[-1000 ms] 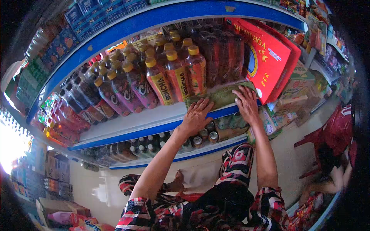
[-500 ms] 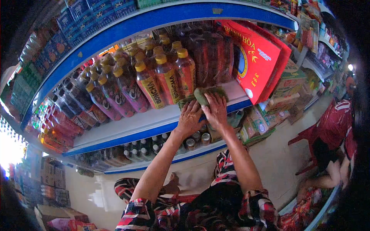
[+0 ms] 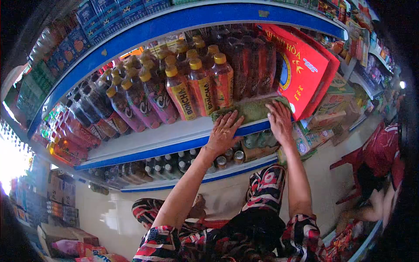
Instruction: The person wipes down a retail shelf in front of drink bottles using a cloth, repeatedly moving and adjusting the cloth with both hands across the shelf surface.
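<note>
A green cloth [image 3: 251, 110] lies spread along the front of the white shelf [image 3: 174, 133], before the yellow-capped bottles. Flat on the cloth's left end rests my left hand [image 3: 224, 132], its fingers stretched and apart. My right hand [image 3: 281, 121] presses on the right end with fingers extended, close to the red box [image 3: 305, 65]. Just behind the cloth stand Boncha bottles [image 3: 200, 89]; pink-labelled bottles [image 3: 159, 102] are farther left. Dark shrink-wrapped bottles [image 3: 253, 65] stand behind the cloth's middle.
A blue shelf edge [image 3: 209, 12] runs above, with cartons on it. Bottles [image 3: 170, 163] fill the lower shelf. Cardboard boxes [image 3: 325, 120] stand to the right. A person in dark red [image 3: 373, 153] sits at the right by a red chair. Packages [image 3: 87, 251] lie at lower left.
My hands have moved apart, the right one going rightward toward the red box. Bunched under both hands before, the cloth is now stretched out along the shelf. The view has shifted slightly.
</note>
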A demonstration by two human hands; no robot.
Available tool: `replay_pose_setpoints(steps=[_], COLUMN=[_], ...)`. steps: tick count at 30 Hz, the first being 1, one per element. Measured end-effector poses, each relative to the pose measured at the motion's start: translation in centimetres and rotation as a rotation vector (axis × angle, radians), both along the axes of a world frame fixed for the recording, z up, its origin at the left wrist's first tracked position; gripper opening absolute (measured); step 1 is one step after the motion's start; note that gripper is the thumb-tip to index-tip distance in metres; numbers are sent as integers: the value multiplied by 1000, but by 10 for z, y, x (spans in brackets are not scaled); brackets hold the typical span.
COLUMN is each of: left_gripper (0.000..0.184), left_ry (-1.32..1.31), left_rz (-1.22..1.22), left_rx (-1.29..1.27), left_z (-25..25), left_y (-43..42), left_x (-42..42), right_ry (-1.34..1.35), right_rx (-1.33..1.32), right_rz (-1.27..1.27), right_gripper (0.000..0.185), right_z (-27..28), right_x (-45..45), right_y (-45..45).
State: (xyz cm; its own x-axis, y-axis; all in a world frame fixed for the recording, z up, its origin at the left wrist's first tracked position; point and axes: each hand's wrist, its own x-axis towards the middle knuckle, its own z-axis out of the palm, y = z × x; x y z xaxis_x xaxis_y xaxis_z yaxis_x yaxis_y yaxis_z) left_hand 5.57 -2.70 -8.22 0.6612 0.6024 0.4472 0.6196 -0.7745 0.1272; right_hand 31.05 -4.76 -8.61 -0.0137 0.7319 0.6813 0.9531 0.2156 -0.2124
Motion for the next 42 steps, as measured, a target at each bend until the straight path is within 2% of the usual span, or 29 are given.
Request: replay_pose_setpoints(steps=[7, 11, 14, 17, 20, 23, 24, 30, 39, 42], left_gripper=[73, 72, 70, 68, 67, 68, 69, 75, 78, 75], left_ry=[-54, -32, -14, -13, 2, 17, 8, -9, -87, -116], left_rz=[-24, 4, 14, 28, 19, 25, 25, 27, 35, 39], left_rx=[8, 12, 11, -8, -16, -16, -27, -16, -21, -23], left_z=[-1, -1, -1, -2, 1, 3, 4, 5, 2, -1], left_y=[0, -1, -1, -1, -4, -8, -11, -18, -19, -19], left_x=[0, 2, 1, -4, -7, -11, -13, -20, -18, -18], right_ry=[-14, 36, 107, 158, 103, 57, 21, 50, 60, 25], right_rx=[12, -65, -15, -94, -50, -120, -131, -59, -102, -111], right_rz=[-145, -164, 14, 27, 104, 160, 134, -49, -262, -194], right_gripper=[36, 43, 52, 58, 57, 52, 49, 36, 40, 48], right_z=[-11, -12, -15, -2, -8, -2, -17, 0, -16, -21], right_x=[-14, -38, -86, -107, -97, -79, -64, -28, -60, -88], right_y=[9, 12, 5, -10, -11, -18, -8, -28, -9, -12])
